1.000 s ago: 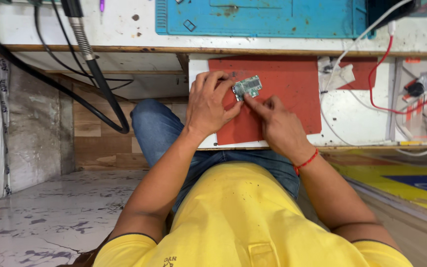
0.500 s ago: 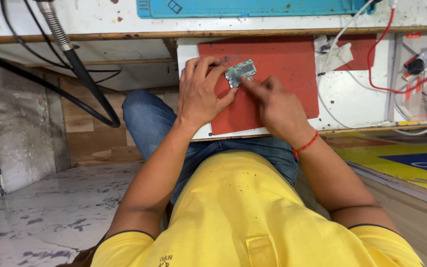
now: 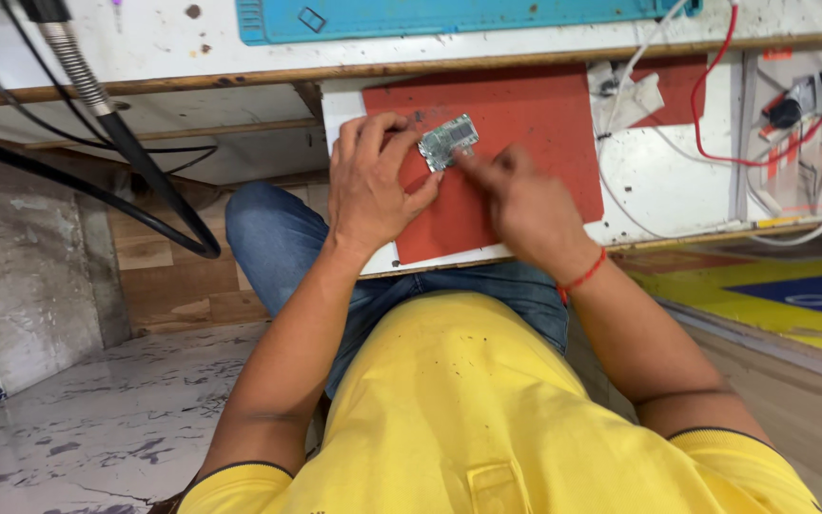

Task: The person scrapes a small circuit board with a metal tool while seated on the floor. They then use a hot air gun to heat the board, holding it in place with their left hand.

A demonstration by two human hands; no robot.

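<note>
Left hand (image 3: 370,186): fingers curled, thumb and fingertips pinching the left edge of a small circuit board (image 3: 448,142), holding it just above or against the mat; which, cannot be told. Right hand (image 3: 523,205): blurred, loosely closed, forefinger extended to the board's right lower corner, touching it or very nearly; a red thread band (image 3: 582,277) circles the wrist. Circuit board: small, rectangular, green-grey with metal shields, tilted, near the far middle of a red mat (image 3: 516,124). Red mat: lies on a white pull-out tray (image 3: 658,181) set under the bench edge, over the person's lap. Tray, right part: white and red wires (image 3: 715,114), a scrap of white tape or cloth, small dark clips and components. Above and farther: a worn white benchtop (image 3: 145,43) with a wooden edge, carrying a blue work mat (image 3: 449,14). Left: a black cable (image 3: 78,186) and a metal-sheathed flexible hose hang from the bench. Person: yellow shirt (image 3: 468,419), blue jeans, seated. Floor, near left: pale marbled stone (image 3: 78,419). Right: a yellow and blue panel (image 3: 782,295) beside wooden trim.
</note>
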